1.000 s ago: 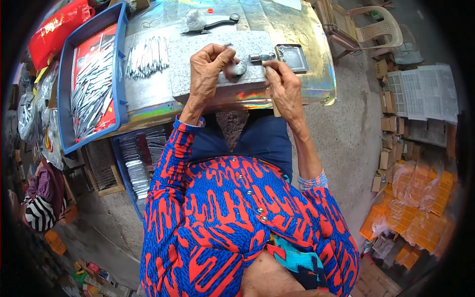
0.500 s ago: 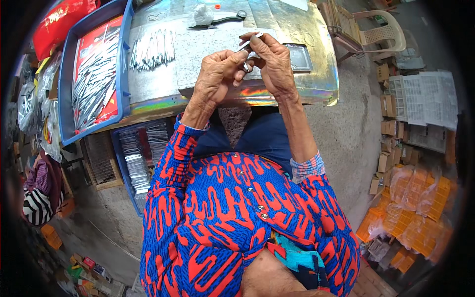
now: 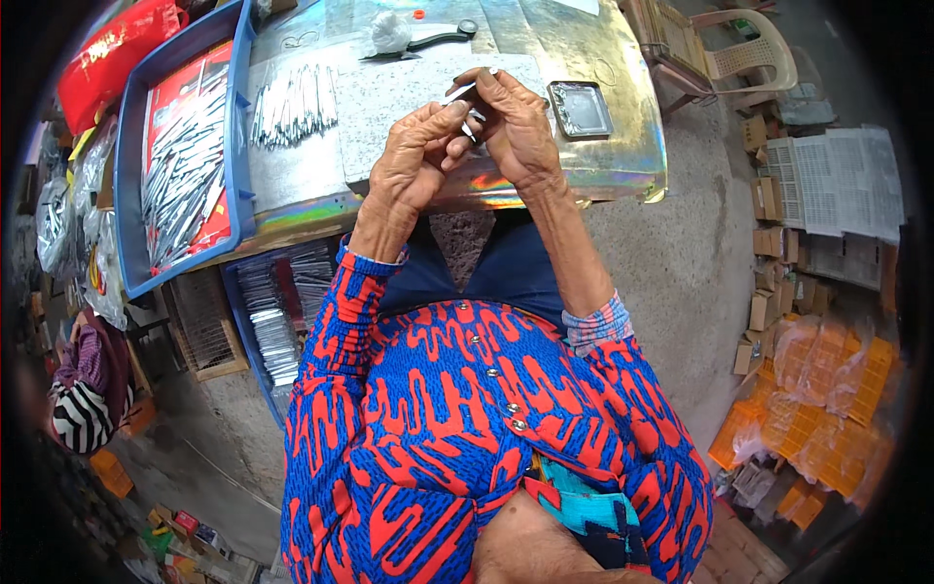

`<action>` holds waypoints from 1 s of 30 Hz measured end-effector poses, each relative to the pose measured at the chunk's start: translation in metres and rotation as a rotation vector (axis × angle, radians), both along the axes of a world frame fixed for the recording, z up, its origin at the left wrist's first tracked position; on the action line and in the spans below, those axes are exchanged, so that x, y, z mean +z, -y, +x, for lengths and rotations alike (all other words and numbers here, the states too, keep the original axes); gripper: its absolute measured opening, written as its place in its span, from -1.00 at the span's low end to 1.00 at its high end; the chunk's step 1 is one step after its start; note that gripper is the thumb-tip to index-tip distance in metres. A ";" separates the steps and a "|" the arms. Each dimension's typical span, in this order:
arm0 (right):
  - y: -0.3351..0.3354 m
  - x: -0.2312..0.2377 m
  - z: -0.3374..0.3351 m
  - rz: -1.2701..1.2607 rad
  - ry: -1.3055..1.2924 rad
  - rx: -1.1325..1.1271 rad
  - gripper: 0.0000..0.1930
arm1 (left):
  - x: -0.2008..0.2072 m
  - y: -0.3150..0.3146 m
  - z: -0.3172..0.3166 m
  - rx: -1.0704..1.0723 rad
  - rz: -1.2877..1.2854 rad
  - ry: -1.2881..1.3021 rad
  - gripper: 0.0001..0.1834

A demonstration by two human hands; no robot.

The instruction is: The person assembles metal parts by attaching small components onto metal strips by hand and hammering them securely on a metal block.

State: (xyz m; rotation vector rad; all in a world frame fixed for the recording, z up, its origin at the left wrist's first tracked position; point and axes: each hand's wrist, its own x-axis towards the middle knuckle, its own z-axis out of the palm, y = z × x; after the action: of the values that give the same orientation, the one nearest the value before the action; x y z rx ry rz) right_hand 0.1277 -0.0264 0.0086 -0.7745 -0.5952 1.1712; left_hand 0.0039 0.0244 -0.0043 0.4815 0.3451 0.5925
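Note:
Above the table's near half, my left hand (image 3: 413, 154) and my right hand (image 3: 525, 125) are close together, both with fingers closed. Between their fingertips is a slim silvery metal piece (image 3: 459, 93), its middle partly covered by the fingers. A second shiny end (image 3: 469, 127) shows lower down by the left fingers; whether it belongs to the same piece I cannot tell. Under the hands lies a pale speckled board (image 3: 375, 107). Left of it, several slim metal pieces (image 3: 295, 105) are lined up side by side. A small dark-rimmed tray (image 3: 584, 134) with small metal parts sits right of my right hand.
A blue crate (image 3: 240, 185) full of loose slim metal pieces stands at the left, another blue crate (image 3: 233, 302) below the table. Further back lie a black-handled tool (image 3: 440, 41), a clear plastic bag (image 3: 392, 34) and a red ring (image 3: 418, 15). A beige chair (image 3: 769, 54) stands right.
Both hands have shifted slightly left together, still closed around the metal piece. The whole view has also moved a little.

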 end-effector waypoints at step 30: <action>0.025 0.010 0.045 -0.222 0.676 -0.283 -0.77 | 0.006 -0.025 -0.040 0.144 0.364 -0.307 -0.85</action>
State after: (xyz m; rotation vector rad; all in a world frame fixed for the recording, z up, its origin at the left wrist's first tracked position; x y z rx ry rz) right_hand 0.1727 -0.0514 0.0185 -1.4175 -0.8808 0.7034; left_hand -0.0361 0.0498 0.0015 0.9081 0.5714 0.7271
